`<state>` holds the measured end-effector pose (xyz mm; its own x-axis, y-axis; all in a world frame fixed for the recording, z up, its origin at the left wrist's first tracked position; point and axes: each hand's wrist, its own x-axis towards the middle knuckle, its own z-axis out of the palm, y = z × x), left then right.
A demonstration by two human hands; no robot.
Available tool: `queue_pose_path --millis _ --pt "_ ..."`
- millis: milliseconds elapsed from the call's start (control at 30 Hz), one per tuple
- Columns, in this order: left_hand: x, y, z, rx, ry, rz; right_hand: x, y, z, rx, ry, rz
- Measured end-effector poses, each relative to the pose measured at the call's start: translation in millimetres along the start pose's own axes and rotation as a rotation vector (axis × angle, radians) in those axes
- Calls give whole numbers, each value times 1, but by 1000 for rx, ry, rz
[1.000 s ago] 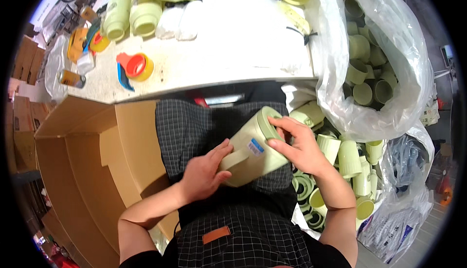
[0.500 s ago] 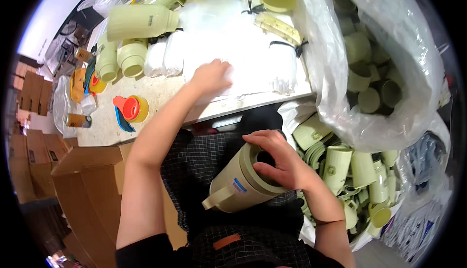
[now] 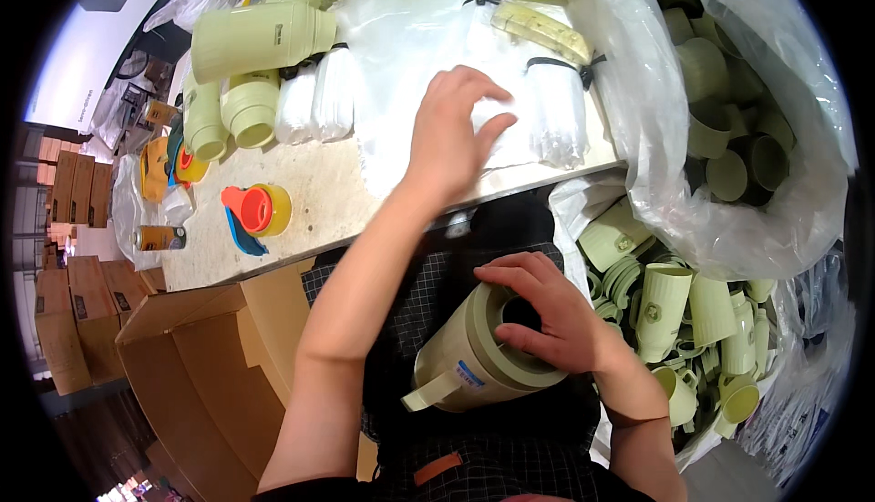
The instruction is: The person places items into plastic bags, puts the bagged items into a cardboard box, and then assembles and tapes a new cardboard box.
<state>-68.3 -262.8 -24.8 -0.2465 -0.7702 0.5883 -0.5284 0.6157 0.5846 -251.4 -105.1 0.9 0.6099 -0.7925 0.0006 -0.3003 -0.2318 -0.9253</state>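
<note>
A pale green jug with a side handle and a blue-and-white sticker lies tilted on my lap. My right hand grips its rim, thumb hooked over the dark opening. Above the table, my left hand is open, thumb and index finger apart, over a stack of clear plastic bags. Whether its fingertips touch the top bag I cannot tell. Bundles of folded bags tied with black cord flank the stack, and a yellowish bar rests on the right-hand ones.
Several pale green bottle bodies lie at the table's far left. Red, yellow and blue cups sit near the front edge. A big plastic-lined bag of green parts stands right, above a sack of green jugs. An open cardboard box is lower left.
My left hand has moved right across the bag stack, its thumb and index finger now spread. My right hand keeps its hold on the jug. The whole view has shifted slightly.
</note>
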Motion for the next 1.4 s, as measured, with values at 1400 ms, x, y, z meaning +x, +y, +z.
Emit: queue_pose_path --millis 1400 --pt "-121 60 -81 -1332 112 -811 54 137 -15 980 1179 33"
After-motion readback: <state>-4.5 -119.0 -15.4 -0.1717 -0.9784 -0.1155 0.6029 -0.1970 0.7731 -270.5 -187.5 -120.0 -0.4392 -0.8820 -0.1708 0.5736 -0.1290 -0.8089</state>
